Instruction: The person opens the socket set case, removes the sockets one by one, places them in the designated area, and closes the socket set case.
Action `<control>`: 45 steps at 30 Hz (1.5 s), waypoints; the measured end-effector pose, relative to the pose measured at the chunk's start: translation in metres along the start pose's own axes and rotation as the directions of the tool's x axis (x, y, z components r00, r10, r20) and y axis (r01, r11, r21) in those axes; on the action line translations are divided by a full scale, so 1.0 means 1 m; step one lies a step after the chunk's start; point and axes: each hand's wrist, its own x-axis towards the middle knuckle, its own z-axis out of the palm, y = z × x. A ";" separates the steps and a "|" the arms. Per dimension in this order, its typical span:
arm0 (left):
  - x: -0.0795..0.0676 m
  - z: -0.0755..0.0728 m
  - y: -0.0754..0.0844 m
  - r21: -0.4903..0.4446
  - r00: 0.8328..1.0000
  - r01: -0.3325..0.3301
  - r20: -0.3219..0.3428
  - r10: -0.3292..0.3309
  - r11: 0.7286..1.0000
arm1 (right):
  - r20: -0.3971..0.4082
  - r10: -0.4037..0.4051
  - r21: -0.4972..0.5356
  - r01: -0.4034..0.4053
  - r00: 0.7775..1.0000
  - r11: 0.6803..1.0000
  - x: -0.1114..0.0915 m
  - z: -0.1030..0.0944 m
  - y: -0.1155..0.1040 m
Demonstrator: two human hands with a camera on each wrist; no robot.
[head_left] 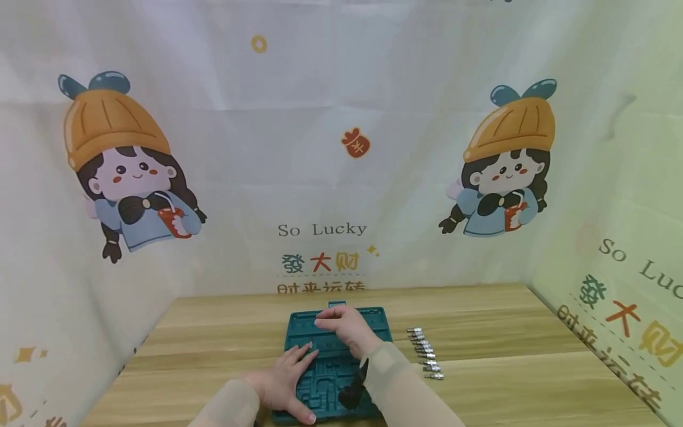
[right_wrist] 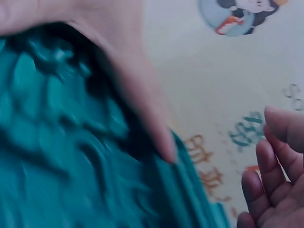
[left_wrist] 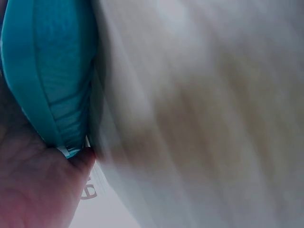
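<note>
A teal moulded case with shaped recesses lies opened out on the table. My left hand rests on its left part, fingers straight and spread, the thumb toward the near edge. In the left wrist view the palm lies against the side of the case. Over the far part of the case is my right hand, its fingers bent. Seen from the right wrist, the right hand has loosely curled fingers and no visible thing between them. To the right of the case lie several silver bit sockets in a row.
The wooden table extends on both sides of the case. A printed cloth with cartoon figures hangs behind it and along the sides. A black strap-like device is at my right wrist, over the near part of the case.
</note>
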 end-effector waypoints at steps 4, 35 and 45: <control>0.001 0.001 0.002 0.011 1.000 0.009 0.006 -0.009 1.000 | -0.074 0.046 0.017 -0.045 0.996 0.999 0.008 0.020 0.013; -0.015 0.011 0.009 -0.039 0.998 -0.023 -0.053 0.021 0.999 | -0.298 0.120 -0.557 -0.274 0.947 0.784 0.020 0.043 0.026; -0.018 0.007 0.009 -0.037 0.998 -0.032 -0.048 0.030 0.999 | -0.239 0.157 -0.535 -0.264 0.958 0.802 0.015 0.041 0.012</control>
